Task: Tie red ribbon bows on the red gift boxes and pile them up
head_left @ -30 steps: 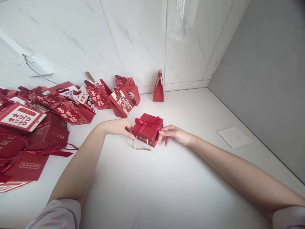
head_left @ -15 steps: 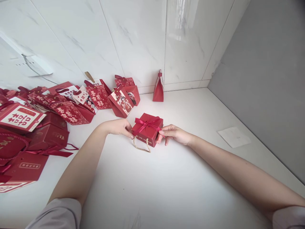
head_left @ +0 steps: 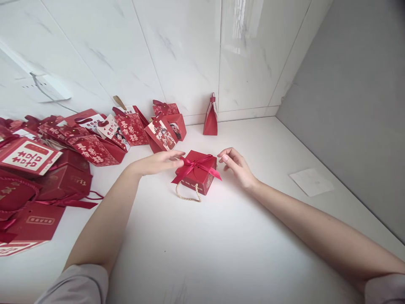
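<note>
A red gift box (head_left: 200, 185) sits on the white tabletop between my hands. Across its lid lies a tied red ribbon bow (head_left: 195, 165), its tails hanging over the left and right edges. A gold rope handle (head_left: 187, 198) loops from the front side onto the table. My left hand (head_left: 160, 163) is open at the box's left, fingers stretched toward the bow; whether the fingertips touch it I cannot tell. To the right, my right hand (head_left: 236, 166) is apart from the box, its fingers loosely bent and holding nothing.
A heap of red gift boxes (head_left: 63, 177) fills the left side. Several triangular boxes (head_left: 131, 126) stand along the tiled wall (head_left: 190, 55), with a lone one (head_left: 210, 120) further right. A white paper (head_left: 311, 182) lies at right, near the grey panel (head_left: 354, 97).
Both hands have let go of the ribbon tails. My left hand has lifted and opened; my right hand has drawn up and away to the right. The box has stayed in place.
</note>
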